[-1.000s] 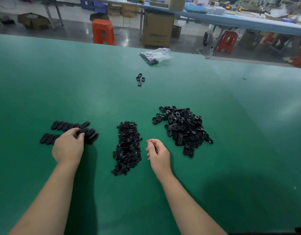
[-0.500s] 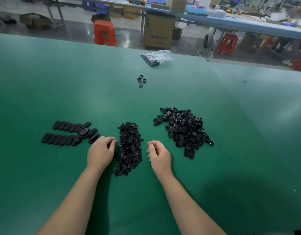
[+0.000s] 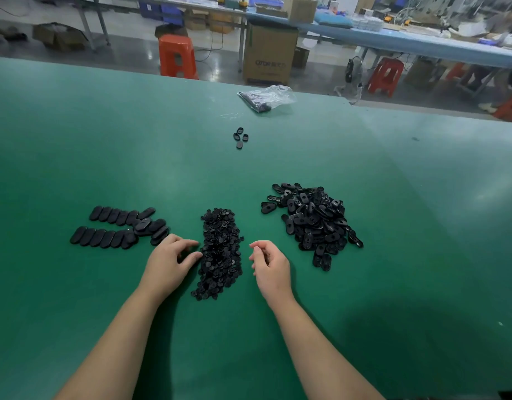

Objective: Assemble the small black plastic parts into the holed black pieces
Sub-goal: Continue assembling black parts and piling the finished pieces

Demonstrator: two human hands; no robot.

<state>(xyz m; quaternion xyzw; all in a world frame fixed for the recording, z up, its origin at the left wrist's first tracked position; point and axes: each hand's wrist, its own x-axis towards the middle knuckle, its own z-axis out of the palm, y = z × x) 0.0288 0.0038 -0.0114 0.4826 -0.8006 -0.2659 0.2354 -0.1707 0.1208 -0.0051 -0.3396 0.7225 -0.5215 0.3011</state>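
Near the front edge of the green table (image 3: 75, 284), around its middle, lies a long heap of small black plastic parts (image 3: 220, 252). The left hand (image 3: 169, 262) rests at the left side of that heap, its fingers curled and its fingertips (image 3: 195, 256) touching the heap's edge; whether they pinch a part cannot be told. The right hand (image 3: 270, 265) sits just right of the heap, apart from it, with its fingers loosely curled toward the palm; whether anything lies inside them cannot be told.

Toward the right side of the table, beyond the right hand, is a loose pile of holed black pieces (image 3: 314, 222). Toward the left side, 2 rows of black oval pieces (image 3: 116, 228) lie overlapped side by side, with a few more stacked at their right end, near the left hand.

Farther back, around the middle of the table, 4 small black pieces (image 3: 240, 137) lie close together. By the far edge lies a clear plastic bag (image 3: 267, 98) with dark contents. Beyond the table stand an orange stool (image 3: 177, 56) and a cardboard box (image 3: 269, 54).
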